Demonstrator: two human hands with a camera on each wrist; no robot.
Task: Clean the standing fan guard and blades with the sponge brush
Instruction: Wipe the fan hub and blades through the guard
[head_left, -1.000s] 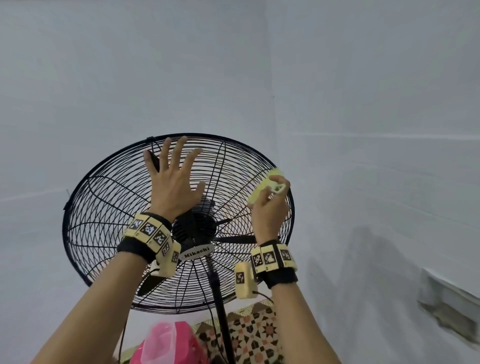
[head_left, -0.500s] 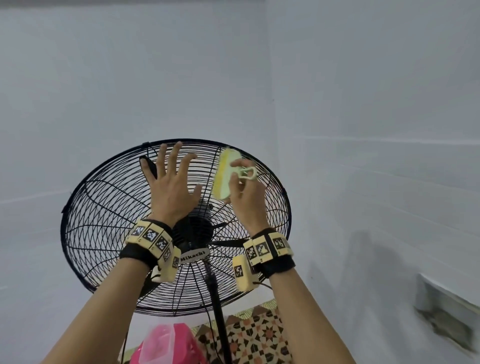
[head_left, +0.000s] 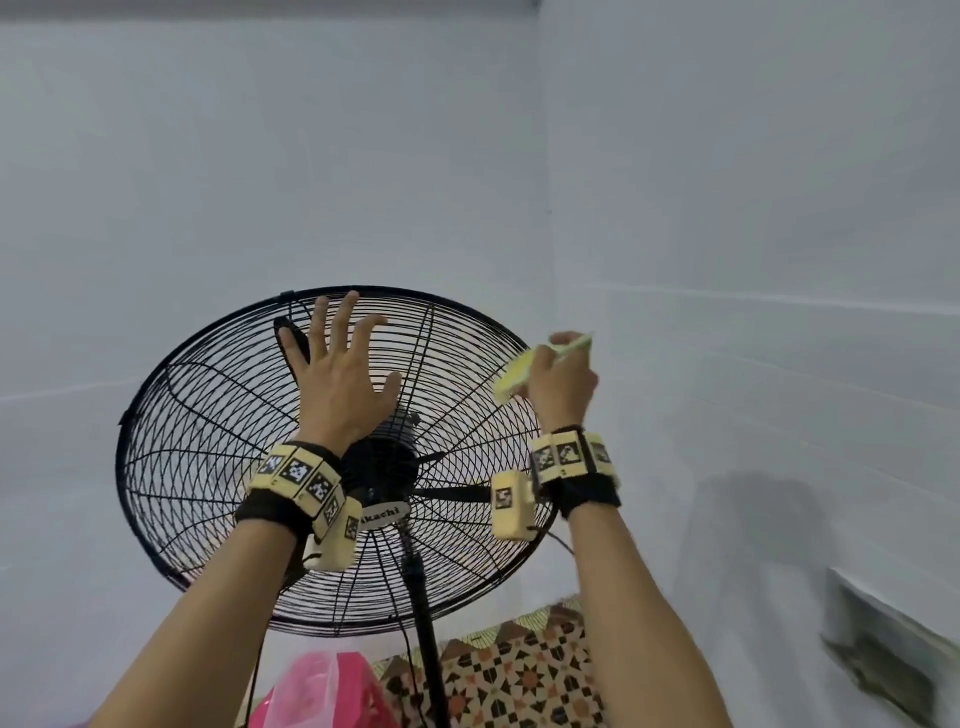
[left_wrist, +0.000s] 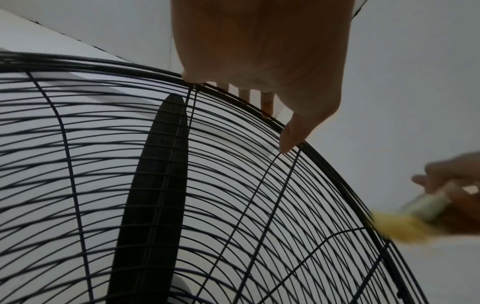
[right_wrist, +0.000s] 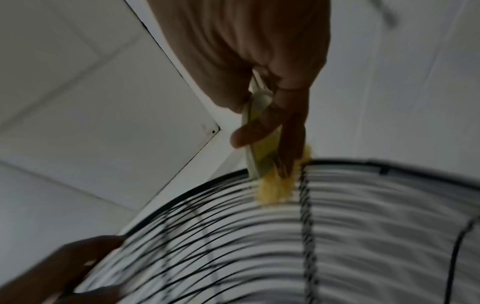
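Observation:
The black wire fan guard (head_left: 197, 457) faces me on its stand, with a dark blade (left_wrist: 153, 174) behind the wires. My left hand (head_left: 337, 374) lies flat on the upper guard with fingers spread; its fingertips (left_wrist: 285, 142) touch the wires near the rim. My right hand (head_left: 563, 379) grips the yellow sponge brush (head_left: 514, 376) by its pale handle. The brush (right_wrist: 275, 185) presses its sponge against the guard's upper right rim (right_wrist: 363, 162). The brush (left_wrist: 405, 224) looks blurred in the left wrist view.
The fan pole (head_left: 426, 639) runs down to a patterned floor (head_left: 519, 675). A pink plastic object (head_left: 322, 691) sits below the guard. Pale walls meet in a corner behind the fan (head_left: 543, 208). A recessed ledge (head_left: 893, 644) is low on the right wall.
My right hand has swept the brush from the guard's upper middle out to the upper right rim. The left hand has stayed flat on the guard.

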